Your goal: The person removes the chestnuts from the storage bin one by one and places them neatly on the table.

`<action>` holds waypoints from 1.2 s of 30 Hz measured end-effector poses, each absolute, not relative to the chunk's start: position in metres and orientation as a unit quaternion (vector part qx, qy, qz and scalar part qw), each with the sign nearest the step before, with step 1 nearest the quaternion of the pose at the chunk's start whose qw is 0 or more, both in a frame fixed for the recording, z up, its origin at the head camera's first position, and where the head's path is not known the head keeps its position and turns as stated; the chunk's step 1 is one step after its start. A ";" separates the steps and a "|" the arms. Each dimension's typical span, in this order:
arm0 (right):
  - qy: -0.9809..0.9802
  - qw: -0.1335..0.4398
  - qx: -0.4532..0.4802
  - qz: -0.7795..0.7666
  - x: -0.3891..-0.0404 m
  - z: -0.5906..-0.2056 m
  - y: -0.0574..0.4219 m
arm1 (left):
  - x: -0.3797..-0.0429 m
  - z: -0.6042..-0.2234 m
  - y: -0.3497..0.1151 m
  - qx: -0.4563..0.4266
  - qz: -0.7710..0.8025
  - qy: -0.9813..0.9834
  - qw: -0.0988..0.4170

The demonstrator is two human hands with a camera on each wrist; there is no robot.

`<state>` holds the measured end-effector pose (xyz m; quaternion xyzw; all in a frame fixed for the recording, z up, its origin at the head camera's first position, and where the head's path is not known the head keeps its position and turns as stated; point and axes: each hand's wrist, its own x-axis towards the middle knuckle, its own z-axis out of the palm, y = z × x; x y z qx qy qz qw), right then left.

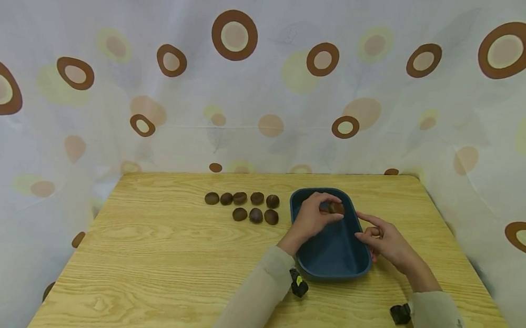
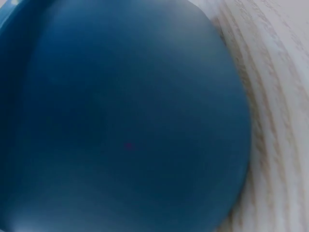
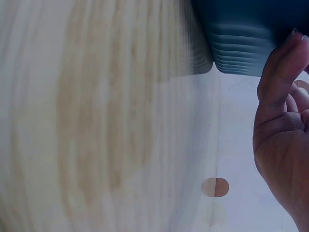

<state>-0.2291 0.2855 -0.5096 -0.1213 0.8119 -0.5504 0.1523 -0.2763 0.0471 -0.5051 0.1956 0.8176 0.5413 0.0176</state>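
Note:
In the head view my left hand (image 1: 313, 217) reaches over a dark blue rectangular container (image 1: 332, 258) with rounded corners. Between its thumb and fingertips it pinches a brown chestnut (image 1: 336, 208). My right hand (image 1: 386, 243) holds the container's right rim, thumb over the edge and other fingers along the outside. The right wrist view shows fingers (image 3: 285, 67) against the container's ribbed outer side (image 3: 239, 53). Blue container surface (image 2: 130, 111) fills most of the left wrist view, which shows neither the left hand nor the chestnut.
Left of the container, several chestnuts (image 1: 256, 215) lie in two rows on the wooden table (image 1: 163, 265). A white sheet (image 1: 261, 84) with brown and yellow circles stands behind and beside the table.

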 end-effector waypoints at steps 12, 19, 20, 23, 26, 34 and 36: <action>0.814 0.152 -0.116 -0.548 -0.232 -0.512 0.287 | -0.273 -0.502 0.044 0.180 0.598 0.781 0.032; 0.813 0.155 -0.122 -0.548 -0.232 -0.511 0.286 | -0.275 -0.506 0.042 0.191 0.613 0.767 0.020; 0.813 0.155 -0.122 -0.548 -0.232 -0.511 0.285 | -0.275 -0.506 0.042 0.192 0.615 0.764 0.018; 0.815 0.155 -0.121 -0.546 -0.231 -0.510 0.285 | -0.275 -0.505 0.042 0.194 0.621 0.759 0.017; 0.817 0.153 -0.120 -0.543 -0.231 -0.509 0.285 | -0.275 -0.503 0.041 0.193 0.627 0.754 0.020; 0.820 0.155 -0.119 -0.538 -0.232 -0.506 0.285 | -0.278 -0.500 0.034 0.199 0.648 0.735 0.024; 0.820 0.155 -0.118 -0.538 -0.232 -0.506 0.285 | -0.279 -0.499 0.031 0.197 0.657 0.728 0.026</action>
